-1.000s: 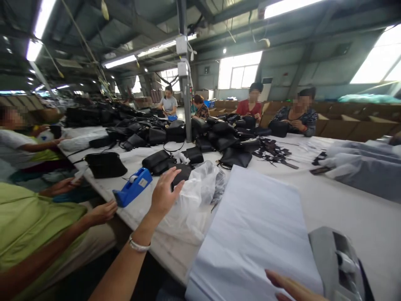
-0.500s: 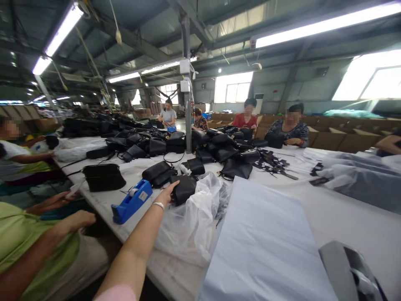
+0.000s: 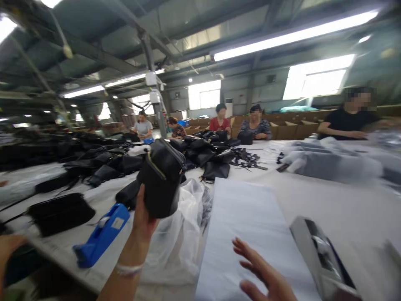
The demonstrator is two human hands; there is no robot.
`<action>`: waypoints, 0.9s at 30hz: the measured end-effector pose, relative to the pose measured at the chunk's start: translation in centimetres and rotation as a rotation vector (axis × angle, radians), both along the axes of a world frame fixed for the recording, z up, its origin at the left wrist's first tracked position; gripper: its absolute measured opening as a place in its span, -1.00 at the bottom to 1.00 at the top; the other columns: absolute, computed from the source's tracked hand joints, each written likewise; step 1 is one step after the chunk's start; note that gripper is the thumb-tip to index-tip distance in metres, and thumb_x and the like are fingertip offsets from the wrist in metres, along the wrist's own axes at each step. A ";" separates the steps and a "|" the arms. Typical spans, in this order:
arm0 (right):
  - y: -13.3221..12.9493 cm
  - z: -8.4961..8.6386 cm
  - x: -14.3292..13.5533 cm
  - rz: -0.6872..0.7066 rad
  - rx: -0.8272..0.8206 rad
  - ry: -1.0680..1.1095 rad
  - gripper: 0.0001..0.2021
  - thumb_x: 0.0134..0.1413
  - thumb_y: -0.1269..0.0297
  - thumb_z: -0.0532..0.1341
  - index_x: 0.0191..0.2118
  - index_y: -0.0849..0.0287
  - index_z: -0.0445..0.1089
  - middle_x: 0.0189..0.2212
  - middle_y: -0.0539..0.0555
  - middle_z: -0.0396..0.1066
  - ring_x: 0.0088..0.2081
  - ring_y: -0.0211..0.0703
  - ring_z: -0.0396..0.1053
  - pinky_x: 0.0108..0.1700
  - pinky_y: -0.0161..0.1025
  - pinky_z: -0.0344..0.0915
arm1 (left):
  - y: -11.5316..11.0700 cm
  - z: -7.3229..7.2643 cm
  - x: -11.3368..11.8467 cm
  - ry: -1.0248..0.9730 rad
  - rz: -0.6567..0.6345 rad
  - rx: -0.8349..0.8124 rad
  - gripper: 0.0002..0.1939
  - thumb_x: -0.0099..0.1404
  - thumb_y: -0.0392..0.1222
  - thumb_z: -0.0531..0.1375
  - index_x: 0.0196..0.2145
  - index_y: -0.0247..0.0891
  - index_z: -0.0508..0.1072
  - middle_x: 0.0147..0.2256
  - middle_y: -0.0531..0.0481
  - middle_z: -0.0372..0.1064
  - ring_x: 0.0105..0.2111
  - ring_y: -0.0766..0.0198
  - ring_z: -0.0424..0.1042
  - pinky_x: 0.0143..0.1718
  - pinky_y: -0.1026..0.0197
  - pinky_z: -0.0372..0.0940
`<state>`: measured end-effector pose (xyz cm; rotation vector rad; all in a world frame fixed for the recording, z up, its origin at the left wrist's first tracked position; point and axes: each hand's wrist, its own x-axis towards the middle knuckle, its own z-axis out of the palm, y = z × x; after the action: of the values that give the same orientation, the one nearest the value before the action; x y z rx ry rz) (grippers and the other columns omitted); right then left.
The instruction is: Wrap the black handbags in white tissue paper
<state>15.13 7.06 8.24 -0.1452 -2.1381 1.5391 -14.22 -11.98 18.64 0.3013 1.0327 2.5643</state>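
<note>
My left hand grips a small black handbag from below and lifts it above the table; a gold-coloured zipper shows on its side. Fingers apart and holding nothing, my right hand hovers over a stack of pale paper sheets. Between the two hands a crumpled clear plastic bag lies on the table, partly behind the handbag. To the left of my left forearm stands a blue tape dispenser.
A grey tape dispenser stands right of the paper. Another black bag lies at the left, and many more black bags are heaped behind. Plastic-covered pieces lie at the right. Several people sit around the table; a person's hand shows at the left edge.
My left hand has raised the black handbag off the table and brought it nearer. My right hand has come into view over the paper. The view has turned to the right.
</note>
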 end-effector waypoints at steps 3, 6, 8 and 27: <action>-2.8 3.7 -1.7 -0.022 -0.185 0.196 0.01 -0.10 -0.06 0.42 0.40 -0.11 -0.11 0.34 0.15 0.06 0.31 0.12 0.10 0.26 0.07 0.18 | 1.7 -2.8 6.4 -0.055 -0.049 -0.118 -0.39 0.26 0.25 0.17 0.22 0.12 0.29 -0.01 0.14 0.51 0.10 0.01 0.41 0.07 -0.07 0.40; -4.0 6.4 -1.7 -0.078 -0.402 0.238 -0.06 -0.22 -0.06 0.48 0.31 0.02 0.15 0.21 0.18 0.30 0.22 0.16 0.25 0.22 0.07 0.23 | 3.0 -7.8 11.4 -0.048 -0.206 -0.343 -0.23 0.11 0.30 0.27 0.26 0.21 0.21 0.00 0.15 0.50 0.13 -0.09 0.36 0.05 -0.08 0.43; -4.1 7.2 -0.2 -0.152 -0.523 0.188 -0.24 -0.19 -0.03 0.47 0.17 0.11 0.34 0.04 0.18 0.47 0.06 0.15 0.41 0.10 0.03 0.37 | 4.0 -10.6 13.9 -0.041 -0.289 -0.388 -0.20 0.03 0.23 0.35 0.22 0.27 0.25 0.00 0.11 0.51 0.14 -0.12 0.34 0.03 -0.04 0.44; 3.3 7.7 9.6 -0.099 0.896 0.050 -0.61 0.33 0.22 0.07 0.22 -0.09 0.30 0.10 0.03 0.44 0.16 -0.02 0.35 0.33 0.05 0.12 | 3.8 -15.5 23.6 -0.231 -0.972 -0.198 -0.11 -0.15 0.31 0.43 0.10 -0.12 0.45 0.21 -0.26 0.25 0.24 -0.22 0.18 0.18 -0.20 0.17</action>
<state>24.71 10.35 15.98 0.0959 -2.5104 0.4207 9.34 -8.16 3.13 0.3341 0.7689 1.5704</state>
